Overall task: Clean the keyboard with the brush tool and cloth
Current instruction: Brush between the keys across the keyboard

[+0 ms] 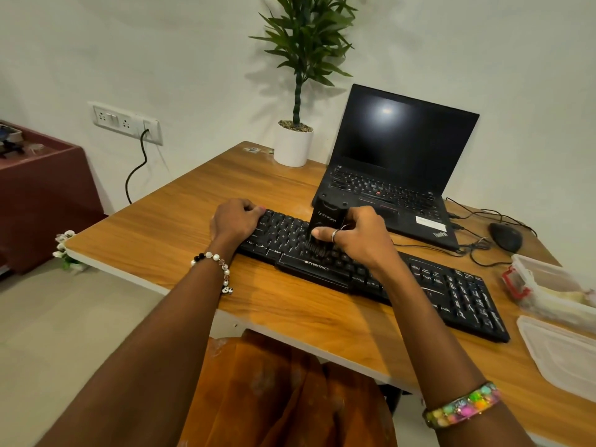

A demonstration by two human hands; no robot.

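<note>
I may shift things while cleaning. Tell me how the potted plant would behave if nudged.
The potted plant looks apt to tip: tall stem, leafy top, narrow white pot. The pebbles on its soil would probably spill. It stands near the table's far edge, so a push could send it off.

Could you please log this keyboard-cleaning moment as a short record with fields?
surface: wooden desk
keyboard: black, lying flat near the desk's front edge
brush tool: black, upright, bristles down on the middle keys
right hand: grips the brush tool
left hand: holds the keyboard's left end
cloth: not identifiable
behind: open laptop, screen dark; potted plant
right side: mouse, plastic container
</note>
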